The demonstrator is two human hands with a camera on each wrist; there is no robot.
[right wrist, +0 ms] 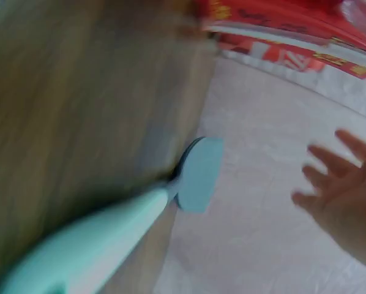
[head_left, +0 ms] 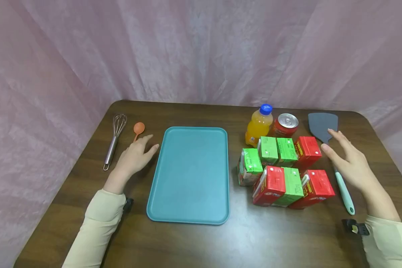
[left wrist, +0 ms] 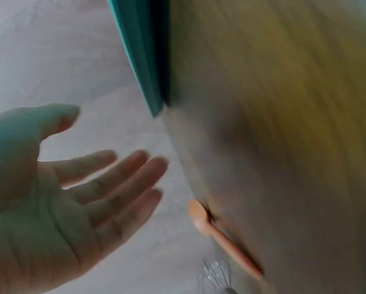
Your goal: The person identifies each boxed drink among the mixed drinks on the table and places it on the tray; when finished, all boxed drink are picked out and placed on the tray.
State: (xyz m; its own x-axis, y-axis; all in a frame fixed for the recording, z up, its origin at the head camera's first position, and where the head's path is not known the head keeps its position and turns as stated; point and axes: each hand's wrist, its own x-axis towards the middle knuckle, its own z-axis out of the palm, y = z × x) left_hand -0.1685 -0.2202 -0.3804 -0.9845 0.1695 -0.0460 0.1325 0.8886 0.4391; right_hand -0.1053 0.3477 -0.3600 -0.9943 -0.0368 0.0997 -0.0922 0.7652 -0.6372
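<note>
My left hand (head_left: 132, 158) hovers over the table left of a blue tray (head_left: 191, 175), fingers spread and holding nothing. Just beyond its fingers lies an orange spoon (head_left: 139, 128), its handle partly hidden by the hand in the head view. A metal whisk (head_left: 112, 143) lies farther left. On the other side, my right hand (head_left: 351, 163) is held above a spatula with a grey blade (head_left: 322, 125) and a mint handle (head_left: 345, 193); it grips nothing, and its fingers are extended. Red and green drink cartons (head_left: 288, 188) stand to the left of this hand.
Behind the cartons stand an orange drink bottle (head_left: 258, 124) with a blue cap and a red can (head_left: 284, 125). The wooden table (head_left: 201, 242) ends at a pink curtain (head_left: 201, 52) along the back and sides.
</note>
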